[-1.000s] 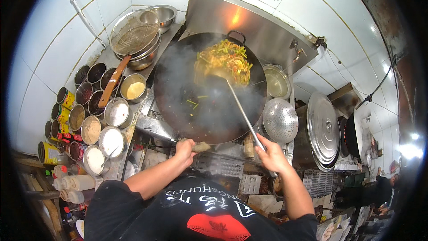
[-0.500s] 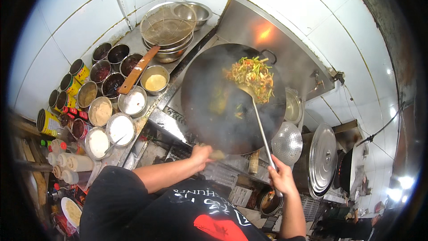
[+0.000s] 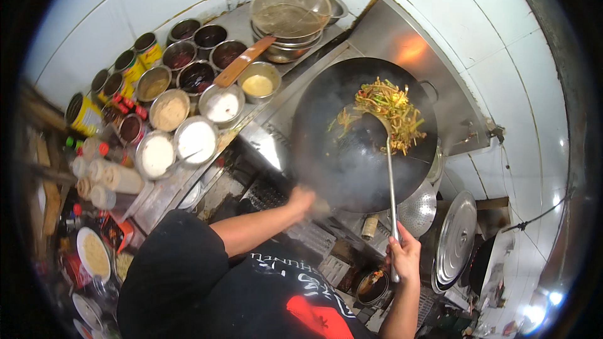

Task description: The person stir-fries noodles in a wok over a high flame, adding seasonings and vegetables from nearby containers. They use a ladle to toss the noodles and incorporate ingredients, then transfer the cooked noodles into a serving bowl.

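Plainly, the right hand [image 3: 405,254] grips a metal ladle [image 3: 391,182] by its handle; the left hand [image 3: 301,201] blurs at the near edge of a dark wok [image 3: 321,122], its grip too smeared to tell. Inside, the ladle's head meets vegetable strips [image 3: 394,105] heaped toward the far right.

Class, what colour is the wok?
The wok is blackish grey, best seen in the head view.

The head-worn fisheye camera is noted to look steeply down from above the near side of the wok [image 3: 317,144], at close range, its wide field covering the wearer's forearms [image 3: 252,229] short of the wok and tiled wall [image 3: 144,6] beyond.
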The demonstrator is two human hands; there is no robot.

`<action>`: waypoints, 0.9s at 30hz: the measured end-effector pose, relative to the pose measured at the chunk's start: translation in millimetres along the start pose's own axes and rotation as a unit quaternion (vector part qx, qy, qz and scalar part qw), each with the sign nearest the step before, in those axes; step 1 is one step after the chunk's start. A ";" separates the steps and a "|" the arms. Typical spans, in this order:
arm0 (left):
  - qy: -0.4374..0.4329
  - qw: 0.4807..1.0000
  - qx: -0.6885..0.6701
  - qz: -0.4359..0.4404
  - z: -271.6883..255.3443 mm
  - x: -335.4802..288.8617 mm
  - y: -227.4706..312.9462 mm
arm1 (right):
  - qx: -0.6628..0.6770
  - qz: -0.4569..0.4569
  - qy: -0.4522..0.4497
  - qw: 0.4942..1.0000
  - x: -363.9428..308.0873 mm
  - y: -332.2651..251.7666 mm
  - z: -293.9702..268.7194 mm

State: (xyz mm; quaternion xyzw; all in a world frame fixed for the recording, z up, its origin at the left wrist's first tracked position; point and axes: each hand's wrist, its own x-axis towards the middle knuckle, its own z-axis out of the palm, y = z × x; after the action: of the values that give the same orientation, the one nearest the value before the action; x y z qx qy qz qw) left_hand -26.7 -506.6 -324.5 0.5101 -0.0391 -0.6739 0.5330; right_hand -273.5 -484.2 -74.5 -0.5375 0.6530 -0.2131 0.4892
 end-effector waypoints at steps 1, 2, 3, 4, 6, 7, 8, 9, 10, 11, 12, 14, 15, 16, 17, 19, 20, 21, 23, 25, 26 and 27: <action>0.049 0.995 0.012 0.080 4.1 -4.0 6.9 | 0.034 -0.023 -0.023 0.999 -14.0 5.2 -3.1; 0.045 0.994 0.067 0.077 6.6 -13.8 13.1 | 0.044 -0.029 -0.009 0.999 -27.7 12.9 -6.8; 0.044 0.989 0.115 0.080 11.4 -20.4 24.1 | 0.084 -0.040 -0.021 0.995 -40.7 23.4 -10.4; 0.045 0.982 0.161 0.088 17.0 -32.3 30.4 | 0.123 -0.055 -0.020 0.991 -51.0 38.9 -9.6; 0.040 0.979 0.173 0.103 20.2 -59.1 36.9 | 0.170 -0.059 -0.064 0.982 -64.1 78.9 0.0; 0.046 0.976 0.193 0.095 15.2 -74.8 33.3 | 0.178 -0.052 -0.107 0.977 -67.4 100.6 6.1; 0.028 0.980 0.174 0.091 8.0 -88.6 26.4 | 0.109 -0.081 -0.089 0.987 -69.5 122.8 13.6; 0.031 0.992 0.087 0.083 2.5 -101.5 13.3 | 0.052 -0.097 -0.067 0.992 -68.6 142.5 21.4; 0.051 0.991 0.078 0.099 -6.6 -110.3 0.2 | 0.048 -0.138 -0.084 0.986 -67.0 158.1 28.5; 0.034 0.995 0.075 0.059 -19.2 -113.6 -9.9 | 0.043 -0.154 -0.084 0.984 -67.2 170.3 35.4; 0.050 0.992 0.107 0.042 -33.0 -114.2 -18.7 | 0.037 -0.170 -0.078 0.982 -67.0 178.2 42.5; 0.034 0.995 0.090 0.042 -54.2 -109.9 -28.9 | 0.094 -0.123 -0.117 0.981 -67.8 183.8 54.2; 0.007 0.997 0.049 0.057 -64.1 -106.7 -30.2 | 0.134 -0.106 -0.148 0.974 -69.0 183.0 59.3; -0.020 0.998 0.009 0.060 -72.0 -104.4 -30.7 | 0.152 -0.093 -0.159 0.971 -69.6 181.8 65.2; -0.029 0.996 0.045 0.065 -80.3 -102.0 -26.5 | 0.124 -0.105 -0.137 0.977 -69.9 180.3 69.9; -0.040 0.990 0.124 0.054 -99.1 -102.8 -15.4 | 0.109 -0.132 -0.138 0.975 -68.7 180.5 80.5; -0.045 0.984 0.160 0.065 -108.8 -107.3 -12.6 | 0.096 -0.132 -0.117 0.980 -66.5 182.6 87.5; -0.048 0.976 0.198 0.081 -118.3 -113.4 -11.6 | 0.075 -0.147 -0.104 0.981 -64.7 185.4 92.1; -0.053 0.966 0.240 0.081 -143.4 -127.2 -14.0 | 0.040 -0.157 -0.061 0.985 -60.5 192.7 103.9; -0.030 0.958 0.274 0.083 -169.8 -141.5 -24.6 | 0.001 -0.213 -0.026 0.977 -58.8 197.0 115.2; -0.005 0.953 0.292 0.085 -182.5 -148.8 -33.1 | -0.019 -0.231 -0.008 0.973 -61.0 196.2 119.1; -0.014 0.935 0.340 0.099 -196.6 -156.1 -41.2 | -0.038 -0.249 0.010 0.968 -64.2 193.8 126.3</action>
State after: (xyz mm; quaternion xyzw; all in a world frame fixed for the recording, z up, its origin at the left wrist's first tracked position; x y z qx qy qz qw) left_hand 74.9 -274.1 -342.0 0.6449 -0.3233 -0.5712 0.3914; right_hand -263.0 -330.3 -258.4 -0.6992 0.5108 -0.3092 0.3931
